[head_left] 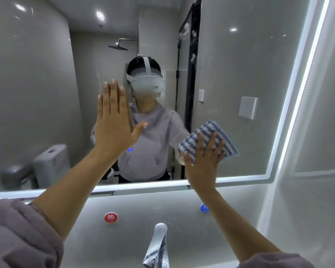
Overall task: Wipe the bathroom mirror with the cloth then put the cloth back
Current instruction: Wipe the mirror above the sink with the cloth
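The bathroom mirror [240, 70] fills the upper view, framed by a lit white strip. A blue-and-white striped cloth [211, 132] is pressed flat against the lower right part of the glass under my right hand [203, 161], whose fingers spread over it. My left hand [114, 120] rests flat on the glass left of centre, fingers straight and together, holding nothing. The mirror reflects a person in a grey hoodie wearing a headset.
Below the mirror a chrome faucet [158, 246] juts toward me at bottom centre. A red hot-water sticker [110, 217] and a blue sticker [204, 207] sit on the wall panel under the mirror. A tiled wall [317, 171] closes the right side.
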Action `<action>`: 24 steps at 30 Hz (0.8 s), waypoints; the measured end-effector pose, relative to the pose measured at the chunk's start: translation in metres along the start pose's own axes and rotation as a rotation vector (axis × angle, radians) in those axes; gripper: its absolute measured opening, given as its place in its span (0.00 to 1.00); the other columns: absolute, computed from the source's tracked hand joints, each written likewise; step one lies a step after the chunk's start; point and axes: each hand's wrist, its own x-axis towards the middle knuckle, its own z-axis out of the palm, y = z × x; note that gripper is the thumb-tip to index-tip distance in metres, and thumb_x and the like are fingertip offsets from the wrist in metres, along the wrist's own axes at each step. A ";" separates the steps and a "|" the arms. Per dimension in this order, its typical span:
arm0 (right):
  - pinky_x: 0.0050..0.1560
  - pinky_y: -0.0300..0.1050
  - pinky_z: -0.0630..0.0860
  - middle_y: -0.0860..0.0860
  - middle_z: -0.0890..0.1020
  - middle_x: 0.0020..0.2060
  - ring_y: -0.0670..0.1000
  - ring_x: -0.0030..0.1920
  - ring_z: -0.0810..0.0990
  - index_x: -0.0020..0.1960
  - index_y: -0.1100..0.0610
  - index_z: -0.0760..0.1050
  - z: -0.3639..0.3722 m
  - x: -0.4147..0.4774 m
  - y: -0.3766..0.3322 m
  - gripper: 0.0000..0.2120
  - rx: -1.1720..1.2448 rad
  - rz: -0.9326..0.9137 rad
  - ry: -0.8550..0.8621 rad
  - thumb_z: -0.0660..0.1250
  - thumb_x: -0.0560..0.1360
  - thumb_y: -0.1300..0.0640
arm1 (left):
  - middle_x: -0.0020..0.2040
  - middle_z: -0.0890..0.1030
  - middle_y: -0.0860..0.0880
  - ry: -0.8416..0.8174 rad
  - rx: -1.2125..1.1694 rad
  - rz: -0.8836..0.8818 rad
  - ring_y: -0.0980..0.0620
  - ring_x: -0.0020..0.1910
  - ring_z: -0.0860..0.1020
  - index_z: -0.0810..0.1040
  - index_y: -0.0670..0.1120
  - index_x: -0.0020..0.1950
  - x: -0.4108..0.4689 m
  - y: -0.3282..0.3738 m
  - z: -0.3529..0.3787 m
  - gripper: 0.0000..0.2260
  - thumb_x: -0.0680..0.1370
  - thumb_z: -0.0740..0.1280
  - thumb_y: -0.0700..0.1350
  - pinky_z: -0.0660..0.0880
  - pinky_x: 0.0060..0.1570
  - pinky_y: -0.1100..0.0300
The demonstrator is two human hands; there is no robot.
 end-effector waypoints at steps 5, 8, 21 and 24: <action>0.70 0.71 0.49 0.58 0.54 0.75 0.67 0.74 0.50 0.76 0.50 0.54 0.025 -0.046 -0.042 0.33 0.018 -0.186 -0.049 0.62 0.76 0.45 | 0.77 0.45 0.36 -0.008 -0.010 -0.003 0.39 0.77 0.44 0.45 0.35 0.76 -0.001 0.000 0.000 0.45 0.74 0.59 0.64 0.44 0.75 0.45; 0.71 0.68 0.52 0.55 0.56 0.76 0.64 0.76 0.50 0.76 0.47 0.58 0.036 -0.068 -0.060 0.29 0.031 -0.284 -0.092 0.60 0.77 0.45 | 0.77 0.44 0.36 -0.015 -0.014 -0.005 0.40 0.77 0.42 0.44 0.36 0.76 -0.002 0.000 -0.001 0.45 0.74 0.57 0.65 0.44 0.75 0.46; 0.74 0.64 0.48 0.47 0.47 0.78 0.61 0.76 0.48 0.77 0.45 0.51 0.026 -0.049 0.028 0.27 -0.013 -0.272 -0.045 0.52 0.79 0.44 | 0.77 0.47 0.36 0.005 -0.007 0.013 0.39 0.77 0.44 0.47 0.35 0.76 -0.002 -0.003 -0.002 0.44 0.75 0.59 0.64 0.45 0.75 0.47; 0.73 0.67 0.49 0.50 0.45 0.77 0.64 0.75 0.48 0.77 0.46 0.47 0.014 -0.038 0.070 0.27 -0.035 -0.216 -0.033 0.48 0.80 0.43 | 0.77 0.47 0.36 0.001 -0.001 0.009 0.39 0.77 0.45 0.47 0.35 0.76 -0.002 -0.003 -0.001 0.44 0.74 0.59 0.64 0.45 0.75 0.46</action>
